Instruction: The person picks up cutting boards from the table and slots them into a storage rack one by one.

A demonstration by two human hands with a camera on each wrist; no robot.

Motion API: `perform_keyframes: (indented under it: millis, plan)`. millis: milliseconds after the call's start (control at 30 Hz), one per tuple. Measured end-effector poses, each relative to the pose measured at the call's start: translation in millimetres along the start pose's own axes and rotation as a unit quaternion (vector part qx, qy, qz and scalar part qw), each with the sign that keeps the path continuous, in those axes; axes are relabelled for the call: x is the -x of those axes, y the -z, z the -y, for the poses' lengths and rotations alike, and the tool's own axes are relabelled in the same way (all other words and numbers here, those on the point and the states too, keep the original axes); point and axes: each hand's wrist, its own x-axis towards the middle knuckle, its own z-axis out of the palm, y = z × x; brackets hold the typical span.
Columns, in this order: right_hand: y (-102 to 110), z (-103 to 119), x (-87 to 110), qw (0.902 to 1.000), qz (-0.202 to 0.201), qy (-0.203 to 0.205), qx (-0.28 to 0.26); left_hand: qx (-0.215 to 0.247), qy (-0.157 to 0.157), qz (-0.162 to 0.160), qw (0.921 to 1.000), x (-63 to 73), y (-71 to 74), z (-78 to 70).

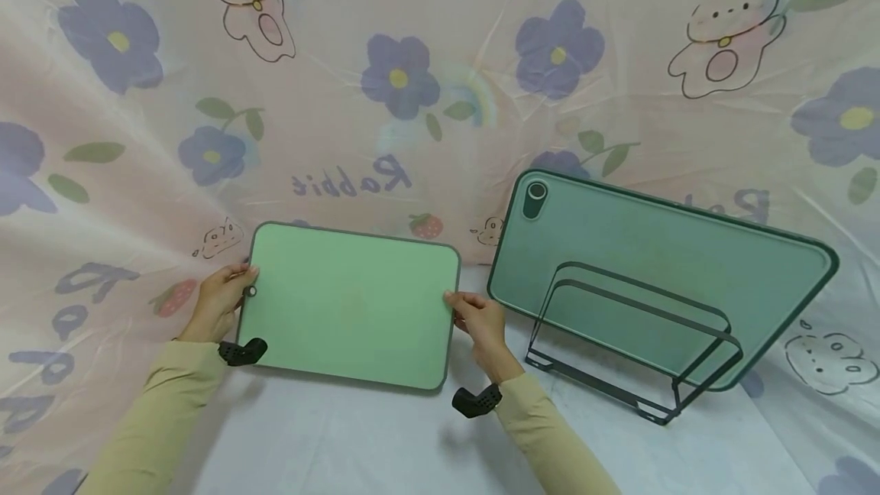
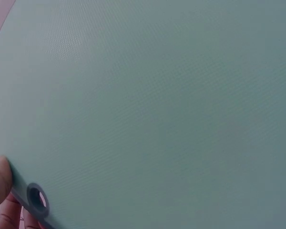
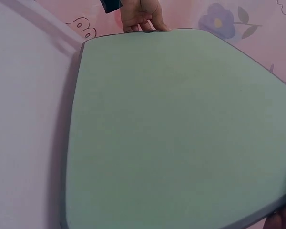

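Note:
A light green cutting board [image 1: 351, 304] with a grey rim is held tilted over the white table, its wide face toward me. My left hand [image 1: 216, 300] grips its left edge, thumb on the face, beside a small round hole. In the left wrist view, the thumb [image 2: 0, 183] and the grey-ringed hole [image 2: 37, 199] show at the lower left. My right hand [image 1: 481, 327] pinches the right edge, thumb in front and fingers behind. The right wrist view shows the board [image 3: 171, 129] between the left hand [image 3: 143, 14] and right fingers [image 3: 281, 217].
To the right, a larger darker green cutting board [image 1: 639, 243] with an oval hole in its corner leans in a black wire rack [image 1: 598, 388]. Behind hangs a patterned rabbit-and-flower cloth [image 1: 467, 21]. White tabletop [image 1: 344, 441] lies in front. Both wrists wear black devices.

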Motion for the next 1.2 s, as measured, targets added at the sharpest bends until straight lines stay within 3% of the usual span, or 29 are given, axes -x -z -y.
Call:
perform_keyframes:
  millis: [233,533,867,1200]
  plan:
    - [7.8,13.2,-0.2,0.9998,-0.003,0.009,0.015,0.033,-0.027,0.0,0.9991,1.2,-9.2,-4.8]
    - [20.1,24.6,-1.6,0.9993,-0.017,0.018,0.027,0.058,-0.031,0.004,0.9978,3.0,-24.8,-12.2]
    - [32.3,39.5,-1.2,0.9972,-0.025,0.059,0.039,0.098,-0.043,0.012,0.9941,-0.2,-41.6,-19.4]
    - [41.3,57.3,-0.5,0.9949,-0.034,0.082,0.047,0.11,-0.068,0.02,0.9914,0.0,-55.4,-30.7]
